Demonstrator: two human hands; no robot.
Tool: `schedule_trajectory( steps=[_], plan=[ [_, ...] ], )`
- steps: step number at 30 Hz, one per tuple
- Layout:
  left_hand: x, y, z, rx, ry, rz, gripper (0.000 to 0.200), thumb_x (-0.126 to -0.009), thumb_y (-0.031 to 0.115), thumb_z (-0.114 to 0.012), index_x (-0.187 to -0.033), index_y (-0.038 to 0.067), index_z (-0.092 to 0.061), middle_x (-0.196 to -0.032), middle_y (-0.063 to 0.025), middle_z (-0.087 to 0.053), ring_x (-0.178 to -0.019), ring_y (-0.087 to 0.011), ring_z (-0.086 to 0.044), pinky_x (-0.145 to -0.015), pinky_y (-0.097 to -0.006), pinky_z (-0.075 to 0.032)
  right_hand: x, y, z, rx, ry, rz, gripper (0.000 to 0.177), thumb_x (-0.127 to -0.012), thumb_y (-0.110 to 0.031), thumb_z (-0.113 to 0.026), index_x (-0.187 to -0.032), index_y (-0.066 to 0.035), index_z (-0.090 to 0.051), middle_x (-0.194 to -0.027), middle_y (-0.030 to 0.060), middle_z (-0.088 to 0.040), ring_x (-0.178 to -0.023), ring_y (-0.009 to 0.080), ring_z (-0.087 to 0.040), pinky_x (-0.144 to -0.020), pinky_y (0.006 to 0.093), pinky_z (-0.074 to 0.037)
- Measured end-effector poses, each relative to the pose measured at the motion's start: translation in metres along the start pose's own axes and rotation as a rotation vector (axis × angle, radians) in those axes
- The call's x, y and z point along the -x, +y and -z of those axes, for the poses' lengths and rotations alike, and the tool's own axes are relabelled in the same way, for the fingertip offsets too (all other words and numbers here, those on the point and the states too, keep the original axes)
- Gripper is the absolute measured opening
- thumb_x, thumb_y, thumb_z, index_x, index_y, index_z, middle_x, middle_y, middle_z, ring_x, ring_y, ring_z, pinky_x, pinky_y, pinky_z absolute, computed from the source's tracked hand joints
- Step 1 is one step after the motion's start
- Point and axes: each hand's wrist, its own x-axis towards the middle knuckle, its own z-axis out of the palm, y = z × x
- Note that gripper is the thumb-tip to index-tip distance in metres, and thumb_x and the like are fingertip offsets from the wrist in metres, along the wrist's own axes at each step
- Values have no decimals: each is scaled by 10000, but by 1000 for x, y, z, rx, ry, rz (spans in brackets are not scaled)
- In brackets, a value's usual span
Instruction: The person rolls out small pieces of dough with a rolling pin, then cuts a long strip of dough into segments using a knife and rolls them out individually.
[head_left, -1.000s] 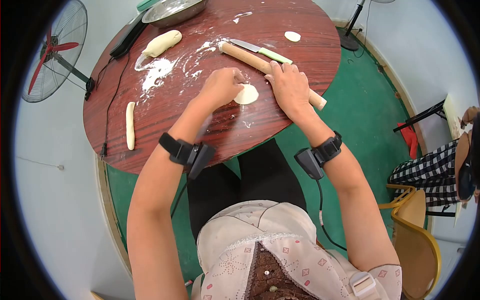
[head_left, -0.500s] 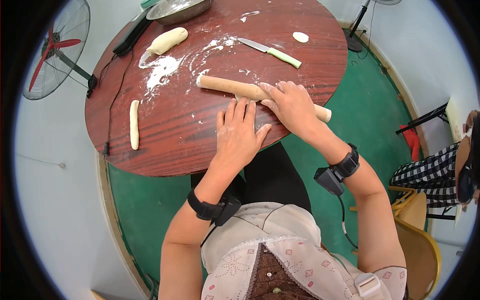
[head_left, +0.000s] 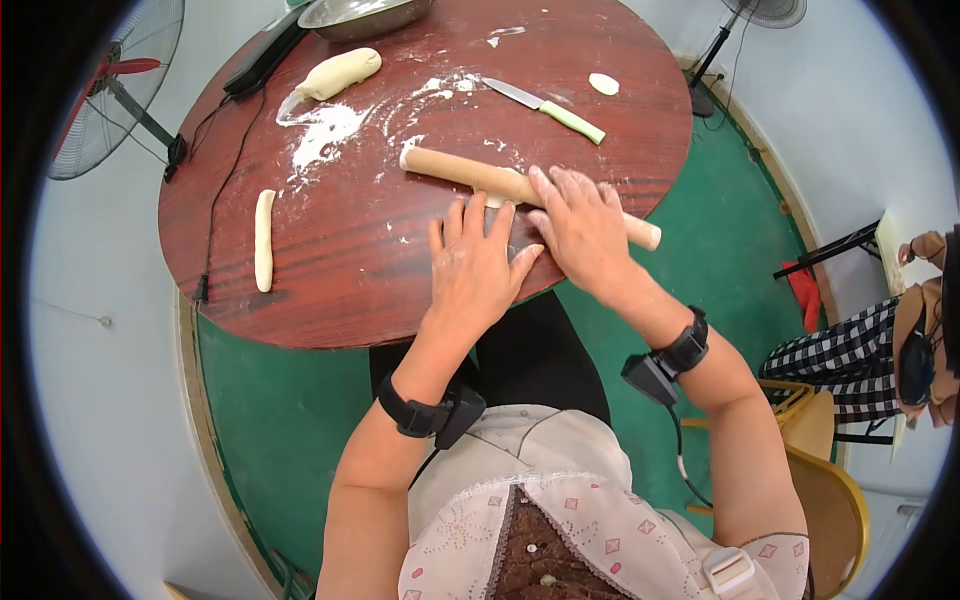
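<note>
A wooden rolling pin (head_left: 450, 167) lies slantwise on the round red-brown table (head_left: 340, 290). My right hand (head_left: 585, 230) rests flat on the pin's right part, fingers stretched out. Under the middle of the pin a small pale dough piece (head_left: 497, 200) shows in part. My left hand (head_left: 474, 255) is spread just below the pin, its fingertips at the edge of that dough. To the left lies a thin dough strip (head_left: 264, 242).
A dough log (head_left: 342, 74), scattered flour (head_left: 325, 135), a green-handled knife (head_left: 572, 121), a flat dough round (head_left: 603, 84) and a metal bowl (head_left: 365, 18) are on the table. Fans (head_left: 120, 95) stand on both sides. Another person (head_left: 900, 350) is at the right edge beside a chair (head_left: 835, 500).
My right hand has flattened over the pin, its fingers now straighter. More of the dough shows below the pin. The whole view has shifted slightly.
</note>
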Motion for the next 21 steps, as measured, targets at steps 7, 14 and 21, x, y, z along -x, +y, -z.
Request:
schedule_trajectory(
  steps=[7, 14, 21],
  plan=[
    [1, -1, 2, -22, -6, 0, 529, -852, 395, -646, -1250, 52, -584, -1312, -212, -488, -1215, -390, -413, -1019, -495, -293, -27, 39, -7, -116, -208, -61, 507, -874, -341, -624, -1306, -91, -533, -1022, 111, -608, -972, 286, -576, -818, 402, -460],
    [2, -2, 0, -6, 11, 12, 577, -840, 403, -657, -1250, 7, -567, -1317, -211, -491, -1213, -394, -416, -1019, -499, -299, -14, 23, 9, -185, -195, 3, 460, -860, -288, -655, -1272, -105, -563, -949, 97, -600, -889, 273, -577, -756, 403, -440],
    [1, -1, -1, 3, 1, 27, 580, -836, 396, -663, -1252, 4, -565, -1311, -213, -497, -1214, -397, -417, -1019, -499, -301, -19, 32, -4, 93, -163, -128, 429, -896, -335, -600, -1248, -92, -574, -939, 109, -595, -901, 264, -574, -760, 407, -439]
  ],
)
